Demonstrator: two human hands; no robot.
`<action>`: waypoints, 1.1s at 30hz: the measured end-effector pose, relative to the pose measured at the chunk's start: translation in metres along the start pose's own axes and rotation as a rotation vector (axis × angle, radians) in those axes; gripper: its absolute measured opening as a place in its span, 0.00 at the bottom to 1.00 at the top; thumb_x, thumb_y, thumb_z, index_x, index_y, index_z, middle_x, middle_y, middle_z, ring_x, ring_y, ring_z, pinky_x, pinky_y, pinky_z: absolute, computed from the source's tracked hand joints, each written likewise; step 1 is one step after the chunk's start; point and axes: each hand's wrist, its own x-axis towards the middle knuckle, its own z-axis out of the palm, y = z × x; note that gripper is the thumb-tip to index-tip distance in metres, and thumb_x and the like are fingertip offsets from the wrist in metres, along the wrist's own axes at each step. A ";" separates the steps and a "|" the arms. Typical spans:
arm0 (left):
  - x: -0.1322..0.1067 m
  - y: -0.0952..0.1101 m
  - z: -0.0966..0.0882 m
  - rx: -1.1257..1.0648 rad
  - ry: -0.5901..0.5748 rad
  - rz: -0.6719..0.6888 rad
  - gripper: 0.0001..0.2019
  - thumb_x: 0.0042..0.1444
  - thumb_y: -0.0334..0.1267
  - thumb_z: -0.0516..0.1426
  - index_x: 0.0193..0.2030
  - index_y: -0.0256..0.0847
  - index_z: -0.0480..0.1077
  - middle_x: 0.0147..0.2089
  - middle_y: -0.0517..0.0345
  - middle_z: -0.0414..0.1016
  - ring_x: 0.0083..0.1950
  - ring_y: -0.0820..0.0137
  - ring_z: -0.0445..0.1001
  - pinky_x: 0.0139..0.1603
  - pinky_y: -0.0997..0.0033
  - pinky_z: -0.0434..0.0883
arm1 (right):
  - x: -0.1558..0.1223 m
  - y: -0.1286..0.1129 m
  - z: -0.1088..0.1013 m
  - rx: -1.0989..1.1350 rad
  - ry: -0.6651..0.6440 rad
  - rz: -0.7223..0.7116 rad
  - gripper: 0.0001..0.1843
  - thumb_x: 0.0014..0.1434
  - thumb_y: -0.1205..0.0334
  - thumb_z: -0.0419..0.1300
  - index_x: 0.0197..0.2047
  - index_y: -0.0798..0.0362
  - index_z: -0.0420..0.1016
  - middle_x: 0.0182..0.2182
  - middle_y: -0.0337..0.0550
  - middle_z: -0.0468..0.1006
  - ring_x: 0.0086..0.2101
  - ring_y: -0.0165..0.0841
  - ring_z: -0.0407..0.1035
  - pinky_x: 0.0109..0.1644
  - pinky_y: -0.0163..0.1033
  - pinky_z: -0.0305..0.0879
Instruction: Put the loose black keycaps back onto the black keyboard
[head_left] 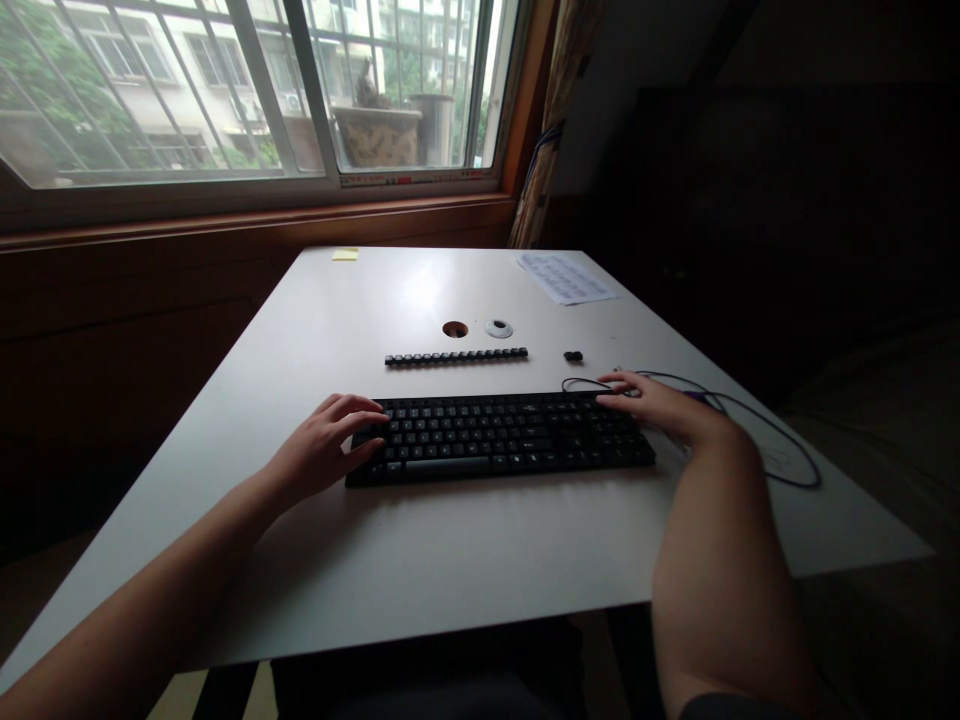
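Note:
A black keyboard [465, 435] lies flat on the white table, its long side toward me. My left hand [330, 440] rests over its left end, fingers apart and bent lightly on the keys. My right hand [645, 402] reaches across the back right corner, with its fingers stretched out over the edge and top keys; part of that corner is hidden under it. Behind the keyboard stands a long row of black keycaps [457, 357]. A small cluster of black keycaps [573, 356] sits to the right of the row.
A dark cable [780, 484] loops over the right side of the white table [450, 560]. Farther back are a round hole [455, 329], a white ring-shaped cover [499, 328], printed sheets [568, 278] and a yellow sticky note [345, 254]. A barred window [225, 100] lies beyond.

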 end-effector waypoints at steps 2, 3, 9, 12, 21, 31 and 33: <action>0.000 0.000 0.000 0.006 -0.001 0.001 0.13 0.65 0.39 0.60 0.56 0.47 0.73 0.55 0.49 0.74 0.56 0.59 0.72 0.56 0.53 0.74 | 0.000 0.000 0.000 -0.007 -0.001 -0.006 0.36 0.50 0.36 0.67 0.59 0.42 0.73 0.55 0.52 0.75 0.46 0.47 0.76 0.40 0.44 0.77; 0.000 0.000 0.001 0.009 -0.002 0.001 0.13 0.65 0.39 0.60 0.56 0.47 0.73 0.56 0.49 0.74 0.56 0.59 0.72 0.56 0.53 0.74 | 0.000 0.000 0.001 -0.010 0.006 -0.010 0.36 0.51 0.35 0.67 0.59 0.43 0.73 0.55 0.52 0.75 0.46 0.47 0.76 0.40 0.44 0.77; -0.001 -0.001 0.001 0.011 0.006 -0.010 0.13 0.65 0.39 0.60 0.55 0.47 0.74 0.55 0.50 0.75 0.55 0.59 0.73 0.56 0.53 0.74 | 0.005 0.003 0.002 -0.050 0.031 -0.041 0.34 0.51 0.35 0.66 0.58 0.41 0.75 0.54 0.50 0.77 0.46 0.48 0.76 0.41 0.46 0.76; 0.000 0.000 0.001 0.016 0.010 -0.011 0.12 0.65 0.39 0.60 0.54 0.47 0.74 0.55 0.50 0.75 0.54 0.59 0.73 0.55 0.53 0.75 | 0.009 0.004 0.002 -0.078 0.043 -0.065 0.34 0.51 0.35 0.66 0.58 0.41 0.75 0.54 0.50 0.78 0.47 0.49 0.76 0.43 0.47 0.76; 0.000 0.002 0.000 0.041 0.023 -0.022 0.11 0.66 0.40 0.60 0.54 0.46 0.74 0.54 0.50 0.75 0.53 0.59 0.73 0.55 0.53 0.74 | 0.016 -0.002 0.008 -0.163 0.098 -0.147 0.31 0.54 0.37 0.64 0.56 0.43 0.76 0.52 0.48 0.79 0.49 0.49 0.75 0.52 0.49 0.72; 0.000 0.001 0.000 0.036 0.035 -0.029 0.11 0.65 0.40 0.60 0.53 0.45 0.74 0.54 0.50 0.75 0.53 0.59 0.73 0.54 0.52 0.75 | 0.014 -0.007 0.011 -0.118 0.084 -0.163 0.31 0.54 0.37 0.64 0.56 0.44 0.76 0.54 0.48 0.78 0.50 0.49 0.74 0.55 0.50 0.70; 0.000 0.000 0.000 0.032 0.036 -0.030 0.11 0.65 0.40 0.60 0.53 0.45 0.74 0.54 0.50 0.75 0.53 0.59 0.73 0.54 0.52 0.75 | 0.013 -0.008 0.011 -0.105 0.076 -0.159 0.31 0.54 0.37 0.65 0.57 0.44 0.76 0.54 0.48 0.77 0.50 0.48 0.74 0.55 0.50 0.70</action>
